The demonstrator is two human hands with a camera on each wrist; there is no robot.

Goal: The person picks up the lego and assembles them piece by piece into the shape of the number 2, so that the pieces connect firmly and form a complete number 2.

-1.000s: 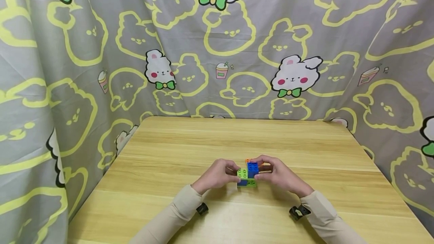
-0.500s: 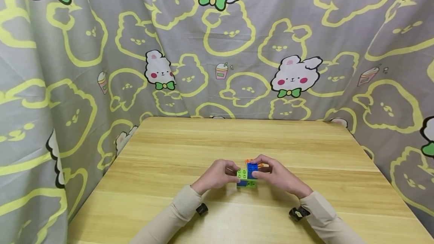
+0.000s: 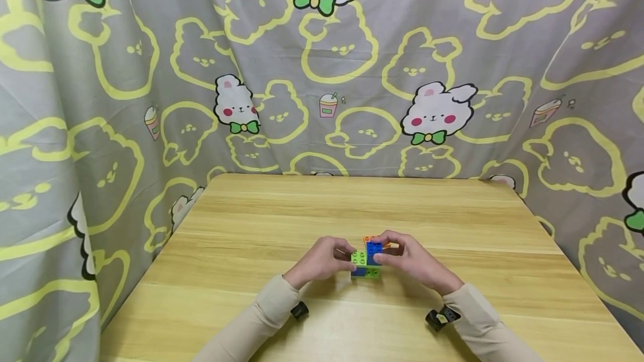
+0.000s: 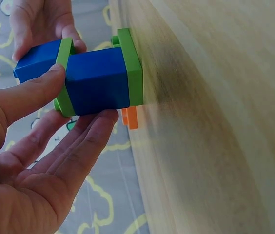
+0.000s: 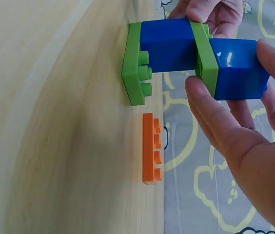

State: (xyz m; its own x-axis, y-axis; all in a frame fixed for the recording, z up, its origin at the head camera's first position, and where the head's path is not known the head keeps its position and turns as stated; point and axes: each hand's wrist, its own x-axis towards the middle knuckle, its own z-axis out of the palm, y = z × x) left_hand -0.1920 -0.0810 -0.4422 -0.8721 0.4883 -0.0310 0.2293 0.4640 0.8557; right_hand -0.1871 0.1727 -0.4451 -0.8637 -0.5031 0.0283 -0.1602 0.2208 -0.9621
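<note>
A small stack of toy building bricks stands on the table between both hands. Its base is a green plate (image 5: 133,68); above it come a blue brick (image 4: 98,80), a second green plate (image 3: 358,258) and a top blue brick (image 3: 374,252) set off to the right. My left hand (image 3: 322,261) grips the stack from the left, thumb at the upper green plate and fingers against the lower blue brick. With my right hand (image 3: 415,258) I hold the top blue brick, and one digit touches the upper green plate's edge in the right wrist view.
An orange plate brick (image 5: 148,148) lies on the wooden table (image 3: 322,328) just behind the stack, partly hidden by the right hand in the head view. A grey patterned curtain (image 3: 282,144) hangs around the table's back and sides.
My right thumb has shifted slightly left, onto the front of the top blue brick. The left hand and the rest of the stack look nearly still.
</note>
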